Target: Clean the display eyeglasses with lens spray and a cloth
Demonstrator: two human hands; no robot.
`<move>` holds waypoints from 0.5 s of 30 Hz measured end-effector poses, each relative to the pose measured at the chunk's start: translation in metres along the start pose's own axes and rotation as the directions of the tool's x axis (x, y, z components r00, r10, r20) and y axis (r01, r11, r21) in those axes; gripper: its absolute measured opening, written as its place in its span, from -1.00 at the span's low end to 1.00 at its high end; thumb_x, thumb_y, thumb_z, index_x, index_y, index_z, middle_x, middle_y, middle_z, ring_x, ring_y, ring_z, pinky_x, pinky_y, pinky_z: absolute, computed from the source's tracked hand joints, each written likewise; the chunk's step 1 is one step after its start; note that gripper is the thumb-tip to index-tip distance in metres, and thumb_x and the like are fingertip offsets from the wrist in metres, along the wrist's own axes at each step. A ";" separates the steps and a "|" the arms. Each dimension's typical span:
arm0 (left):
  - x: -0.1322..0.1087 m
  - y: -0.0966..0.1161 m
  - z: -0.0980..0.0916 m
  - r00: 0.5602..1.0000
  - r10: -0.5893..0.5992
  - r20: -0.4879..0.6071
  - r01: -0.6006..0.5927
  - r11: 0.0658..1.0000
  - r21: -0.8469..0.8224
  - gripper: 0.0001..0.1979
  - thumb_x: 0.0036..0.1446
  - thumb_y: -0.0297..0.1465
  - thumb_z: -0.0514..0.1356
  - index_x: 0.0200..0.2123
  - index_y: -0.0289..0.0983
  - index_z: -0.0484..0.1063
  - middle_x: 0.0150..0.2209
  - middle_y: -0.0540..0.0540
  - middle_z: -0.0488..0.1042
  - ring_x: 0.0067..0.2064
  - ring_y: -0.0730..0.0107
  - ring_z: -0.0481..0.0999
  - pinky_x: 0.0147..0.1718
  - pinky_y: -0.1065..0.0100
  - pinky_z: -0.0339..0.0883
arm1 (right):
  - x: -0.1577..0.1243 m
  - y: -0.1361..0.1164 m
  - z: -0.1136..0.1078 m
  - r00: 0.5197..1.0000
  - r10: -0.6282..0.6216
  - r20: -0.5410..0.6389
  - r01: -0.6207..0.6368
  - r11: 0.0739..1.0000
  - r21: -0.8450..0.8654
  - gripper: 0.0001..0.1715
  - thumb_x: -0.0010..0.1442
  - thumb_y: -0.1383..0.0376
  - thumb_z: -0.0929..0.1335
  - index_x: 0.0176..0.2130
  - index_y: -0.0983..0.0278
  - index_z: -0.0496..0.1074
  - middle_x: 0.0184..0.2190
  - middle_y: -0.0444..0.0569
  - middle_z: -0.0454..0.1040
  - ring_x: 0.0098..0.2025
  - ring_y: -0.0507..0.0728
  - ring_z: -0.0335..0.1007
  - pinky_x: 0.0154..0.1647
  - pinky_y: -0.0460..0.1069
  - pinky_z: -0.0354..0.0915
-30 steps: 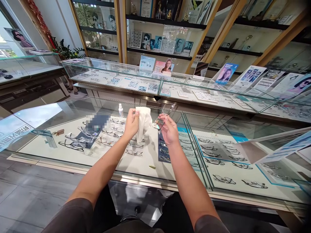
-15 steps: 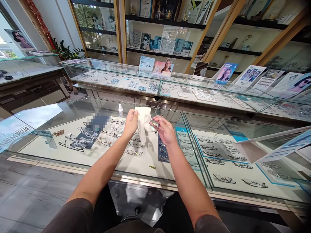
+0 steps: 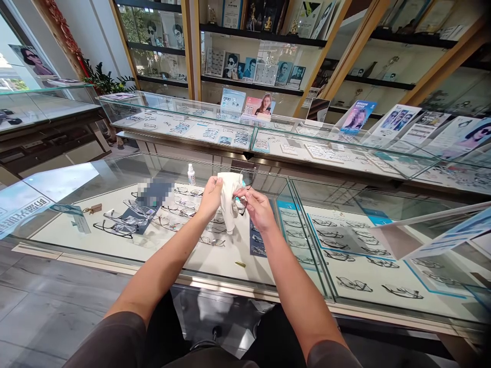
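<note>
My left hand (image 3: 211, 198) is closed on a cream cleaning cloth (image 3: 229, 204), which hangs down in folds above the glass counter. In my right hand (image 3: 260, 208) a pair of eyeglasses (image 3: 249, 177) is pinched between thumb and fingers. The glasses are held upright just right of the cloth, one lens above my fingers and the other below. Bluish reflections show on the lenses. Cloth and glasses look close together; whether they touch, I cannot tell. A small white spray bottle (image 3: 191, 175) stands on the counter beyond my left hand.
Under the glass top (image 3: 215, 276) lie rows of eyeglasses (image 3: 211, 241). Several frames (image 3: 118, 225) and a dark mat (image 3: 155, 197) are at the left. A small gold-coloured piece (image 3: 240, 264) lies near the front. Leaning display cards (image 3: 452, 235) stand at the right.
The glasses have turned and come closer to the cloth, and their lenses now catch bluish reflections. My left hand and the cloth have shifted slightly to the right and down.
</note>
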State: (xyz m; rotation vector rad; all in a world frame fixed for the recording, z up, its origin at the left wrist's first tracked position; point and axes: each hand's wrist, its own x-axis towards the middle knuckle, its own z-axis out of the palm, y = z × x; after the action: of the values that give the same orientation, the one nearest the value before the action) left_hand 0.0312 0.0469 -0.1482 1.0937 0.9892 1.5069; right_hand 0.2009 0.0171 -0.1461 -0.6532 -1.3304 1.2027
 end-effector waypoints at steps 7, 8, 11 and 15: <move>0.001 -0.005 0.000 0.995 -0.095 0.029 0.097 0.992 -0.082 -0.52 0.35 0.11 0.24 -0.22 -0.18 0.29 -0.40 0.05 0.39 -0.39 0.39 0.42 -0.35 0.35 0.36 | 0.000 0.003 0.000 1.000 0.006 0.019 -0.006 1.000 -0.022 -0.58 0.25 -0.17 0.53 -0.26 0.08 0.73 -0.16 -0.01 0.67 0.04 0.28 0.60 0.26 0.23 0.43; 0.002 -0.005 0.000 0.995 -0.099 0.023 0.101 0.991 -0.088 -0.54 0.36 0.09 0.24 -0.21 -0.18 0.30 -0.39 0.05 0.39 -0.38 0.39 0.42 -0.35 0.35 0.36 | 0.000 0.003 0.000 1.000 0.007 0.013 -0.007 1.000 -0.011 -0.59 0.25 -0.16 0.53 -0.25 0.08 0.74 -0.17 -0.02 0.67 0.02 0.27 0.60 0.23 0.22 0.44; 0.004 -0.003 -0.002 0.996 -0.094 -0.013 0.092 0.993 -0.079 -0.61 0.41 0.01 0.22 -0.20 -0.19 0.30 -0.38 0.04 0.41 -0.37 0.40 0.42 -0.34 0.37 0.36 | 0.000 0.003 -0.002 1.000 -0.016 -0.013 0.016 1.000 0.006 -0.62 0.26 -0.13 0.53 -0.24 0.08 0.74 -0.19 -0.03 0.65 -0.01 0.24 0.59 0.19 0.19 0.46; 0.007 -0.001 -0.007 0.998 -0.010 -0.060 0.011 1.000 0.022 -0.61 0.44 0.03 0.19 -0.16 -0.19 0.31 -0.35 0.01 0.45 -0.33 0.38 0.45 -0.32 0.38 0.36 | 0.002 0.002 -0.005 0.998 -0.041 -0.048 0.039 0.998 -0.054 -0.60 0.28 -0.15 0.51 -0.22 0.08 0.75 -0.18 -0.02 0.64 0.01 0.26 0.56 0.21 0.19 0.45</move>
State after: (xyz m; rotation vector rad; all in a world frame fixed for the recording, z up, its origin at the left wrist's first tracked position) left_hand 0.0244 0.0535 -0.1501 1.0626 1.0536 1.5310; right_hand 0.2047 0.0206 -0.1484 -0.6872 -1.3324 1.1156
